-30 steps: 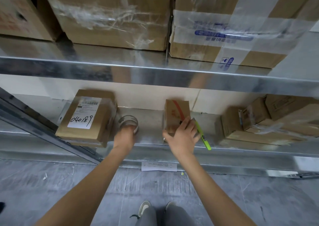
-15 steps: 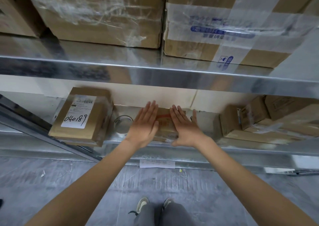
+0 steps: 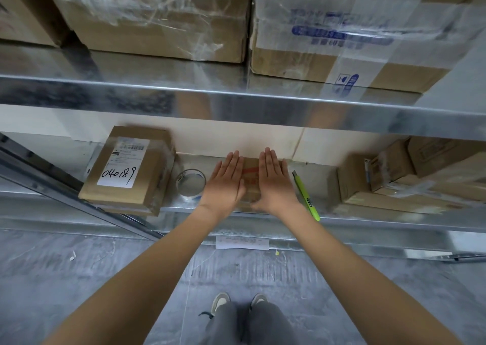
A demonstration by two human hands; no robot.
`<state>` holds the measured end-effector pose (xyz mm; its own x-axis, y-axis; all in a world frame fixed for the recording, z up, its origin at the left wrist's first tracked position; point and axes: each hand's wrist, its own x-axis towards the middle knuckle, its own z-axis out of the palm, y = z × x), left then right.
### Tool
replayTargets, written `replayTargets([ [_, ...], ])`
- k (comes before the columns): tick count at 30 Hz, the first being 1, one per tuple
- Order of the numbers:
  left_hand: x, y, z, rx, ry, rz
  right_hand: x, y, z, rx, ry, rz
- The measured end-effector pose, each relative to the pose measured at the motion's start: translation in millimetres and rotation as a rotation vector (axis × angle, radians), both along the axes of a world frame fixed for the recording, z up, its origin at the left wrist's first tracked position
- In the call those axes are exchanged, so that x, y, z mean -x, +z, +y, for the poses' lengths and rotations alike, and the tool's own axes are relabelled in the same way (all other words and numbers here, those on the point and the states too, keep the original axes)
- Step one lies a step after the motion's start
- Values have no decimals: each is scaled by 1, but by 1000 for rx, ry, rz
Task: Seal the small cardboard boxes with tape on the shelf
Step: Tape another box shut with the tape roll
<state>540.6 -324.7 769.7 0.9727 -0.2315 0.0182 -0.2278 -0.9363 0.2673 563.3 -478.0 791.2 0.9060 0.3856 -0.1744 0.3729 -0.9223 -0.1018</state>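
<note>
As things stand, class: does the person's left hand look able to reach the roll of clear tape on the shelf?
Probably yes. The left hand lies flat on the small cardboard box, and the tape roll stands just to its left on the same shelf, with nothing between them.

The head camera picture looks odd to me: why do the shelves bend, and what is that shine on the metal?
Head view: the wide lens bows the upper shelf edge and stretches the forearms; the steel mirrors the cartons above as soft glare; the lower shelf sits in shade, dimming the small box under both flat hands.
</note>
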Motion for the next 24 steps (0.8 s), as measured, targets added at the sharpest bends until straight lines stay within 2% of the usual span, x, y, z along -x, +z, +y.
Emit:
replayTargets([
  [7,-1,-4,-3,-29,26,18,62,-19,-7,-40,-10,-123],
  [12,-2,1,-5,-59,16,17,68,-20,-3,-60,-64,-151],
  [14,-2,1,-4,-39,13,3,65,-20,-9,-117,-29,-170],
  [16,-2,1,-2,-14,2,-2,56,-16,-22,-268,-73,-170],
  [18,-2,1,-1,22,-10,-1,38,-10,-35,-464,-208,-54],
  [21,-3,1,4,65,-48,38,9,4,-45,-728,-389,323],
  [22,-4,4,6,86,-59,67,3,9,-46,-756,-429,412],
  [24,-4,11,10,137,-55,99,-7,12,-52,-743,-462,472],
])
